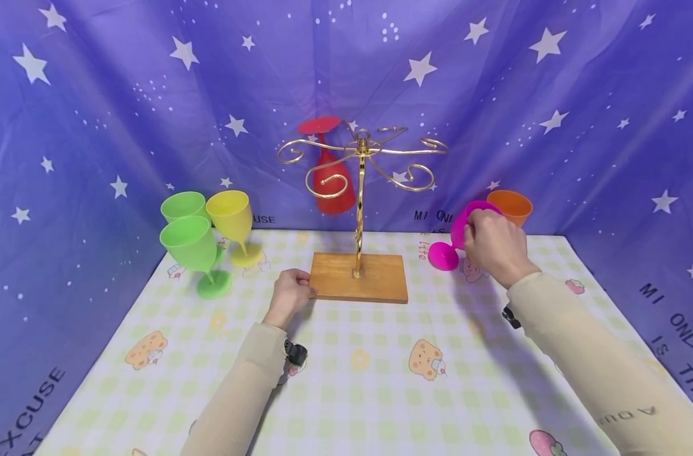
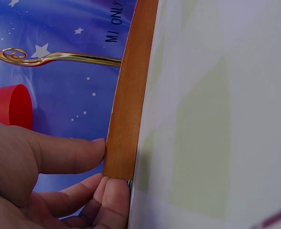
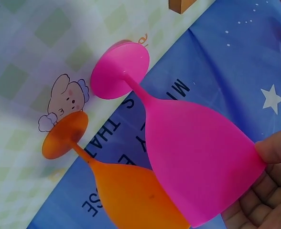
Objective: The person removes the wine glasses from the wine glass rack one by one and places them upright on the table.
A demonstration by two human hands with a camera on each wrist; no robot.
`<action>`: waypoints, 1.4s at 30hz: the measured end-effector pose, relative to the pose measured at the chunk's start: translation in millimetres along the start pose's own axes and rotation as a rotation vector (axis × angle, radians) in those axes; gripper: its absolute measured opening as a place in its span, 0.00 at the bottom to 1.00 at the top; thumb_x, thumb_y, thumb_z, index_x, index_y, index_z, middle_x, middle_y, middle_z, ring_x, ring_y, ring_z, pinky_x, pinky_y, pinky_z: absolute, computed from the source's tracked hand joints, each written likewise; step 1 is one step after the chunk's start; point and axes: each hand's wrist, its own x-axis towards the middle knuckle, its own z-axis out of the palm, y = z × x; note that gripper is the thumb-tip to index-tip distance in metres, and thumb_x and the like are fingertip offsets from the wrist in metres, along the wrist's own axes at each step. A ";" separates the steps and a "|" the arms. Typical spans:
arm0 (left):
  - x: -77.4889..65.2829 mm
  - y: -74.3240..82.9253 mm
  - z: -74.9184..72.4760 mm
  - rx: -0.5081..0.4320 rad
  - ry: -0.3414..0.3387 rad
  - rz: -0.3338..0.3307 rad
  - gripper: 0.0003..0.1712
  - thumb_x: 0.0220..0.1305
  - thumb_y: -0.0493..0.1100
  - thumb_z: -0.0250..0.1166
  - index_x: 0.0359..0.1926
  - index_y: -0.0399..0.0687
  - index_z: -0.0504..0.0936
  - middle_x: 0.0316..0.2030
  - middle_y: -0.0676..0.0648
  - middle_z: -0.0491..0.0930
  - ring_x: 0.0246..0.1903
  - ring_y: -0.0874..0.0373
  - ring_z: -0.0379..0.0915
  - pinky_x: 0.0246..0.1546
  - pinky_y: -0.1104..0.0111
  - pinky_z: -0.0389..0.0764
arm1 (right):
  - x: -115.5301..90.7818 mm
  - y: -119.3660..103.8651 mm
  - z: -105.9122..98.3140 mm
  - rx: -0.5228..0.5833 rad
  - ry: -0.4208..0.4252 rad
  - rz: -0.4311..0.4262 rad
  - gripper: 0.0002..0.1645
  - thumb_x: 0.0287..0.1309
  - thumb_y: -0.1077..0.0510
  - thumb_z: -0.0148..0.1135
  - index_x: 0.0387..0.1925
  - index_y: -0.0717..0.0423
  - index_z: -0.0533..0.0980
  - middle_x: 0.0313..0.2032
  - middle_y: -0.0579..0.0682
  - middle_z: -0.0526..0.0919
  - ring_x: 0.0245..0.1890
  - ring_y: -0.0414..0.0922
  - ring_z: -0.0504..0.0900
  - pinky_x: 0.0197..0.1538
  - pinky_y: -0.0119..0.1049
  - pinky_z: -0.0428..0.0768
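My right hand [image 1: 497, 244] pinches a magenta plastic goblet [image 3: 198, 152] at its rim, thumb on one side and fingers on the other. The goblet tilts, with its round foot toward the rack. Directly behind it stands an orange goblet [image 1: 510, 206], partly hidden. My left hand [image 1: 291, 292] grips the left end of the rack's wooden base [image 1: 381, 278]; in the left wrist view the thumb presses one face and curled fingers meet the end. From this base rises a gold wire rack [image 1: 360, 209] with curled arms. A red goblet [image 1: 337, 202] hangs upside down on a back-left arm.
Two green goblets [image 1: 188, 244] and a yellow goblet [image 1: 229, 215] stand upright at the table's back left. A checked cloth [image 1: 358, 399] with cartoon prints covers the table. Blue star-patterned curtains [image 1: 152, 126] close off the back and both sides.
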 end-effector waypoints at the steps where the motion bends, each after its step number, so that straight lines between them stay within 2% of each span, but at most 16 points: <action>1: 0.1 0.2 -0.6 -0.001 0.001 0.001 0.16 0.51 0.31 0.69 0.43 0.35 0.80 0.33 0.45 0.77 0.32 0.54 0.72 0.36 0.64 0.75 | 0.7 -0.4 0.4 0.002 0.002 0.002 0.09 0.59 0.60 0.51 0.29 0.61 0.73 0.27 0.58 0.74 0.28 0.61 0.76 0.27 0.57 0.72; 9: -1.5 1.1 -1.5 0.007 -0.001 -0.011 0.16 0.51 0.32 0.69 0.43 0.35 0.80 0.33 0.45 0.77 0.32 0.54 0.73 0.35 0.65 0.75 | 5.9 -8.3 4.6 0.039 0.001 0.024 0.14 0.62 0.60 0.55 0.42 0.64 0.81 0.36 0.64 0.80 0.38 0.63 0.77 0.39 0.59 0.73; 16: -0.3 -0.1 -0.4 0.002 0.003 -0.017 0.16 0.50 0.32 0.69 0.43 0.35 0.80 0.33 0.45 0.77 0.32 0.54 0.73 0.34 0.66 0.75 | 13.2 -13.4 15.1 0.019 0.016 0.001 0.15 0.61 0.61 0.57 0.45 0.64 0.81 0.36 0.64 0.81 0.39 0.63 0.75 0.47 0.58 0.72; 21: 0.6 0.0 0.0 0.009 0.005 -0.013 0.15 0.50 0.32 0.70 0.42 0.36 0.80 0.32 0.45 0.77 0.32 0.54 0.73 0.35 0.65 0.75 | 18.0 -14.0 20.9 0.014 0.037 -0.018 0.15 0.60 0.60 0.56 0.45 0.63 0.81 0.36 0.63 0.81 0.38 0.63 0.75 0.48 0.57 0.71; 34: 0.9 2.2 0.1 0.003 -0.010 -0.012 0.15 0.52 0.31 0.68 0.42 0.36 0.80 0.33 0.45 0.77 0.32 0.54 0.73 0.34 0.66 0.75 | 20.0 -15.6 20.6 0.008 0.019 -0.002 0.16 0.59 0.60 0.58 0.46 0.65 0.79 0.38 0.65 0.80 0.41 0.64 0.76 0.48 0.58 0.71; 42: 0.4 1.1 -0.4 0.006 -0.006 -0.009 0.15 0.52 0.31 0.68 0.43 0.35 0.80 0.34 0.44 0.78 0.32 0.53 0.73 0.34 0.65 0.75 | 18.8 -20.2 17.7 0.084 -0.065 0.046 0.25 0.61 0.54 0.55 0.56 0.64 0.73 0.50 0.66 0.77 0.51 0.66 0.72 0.55 0.61 0.68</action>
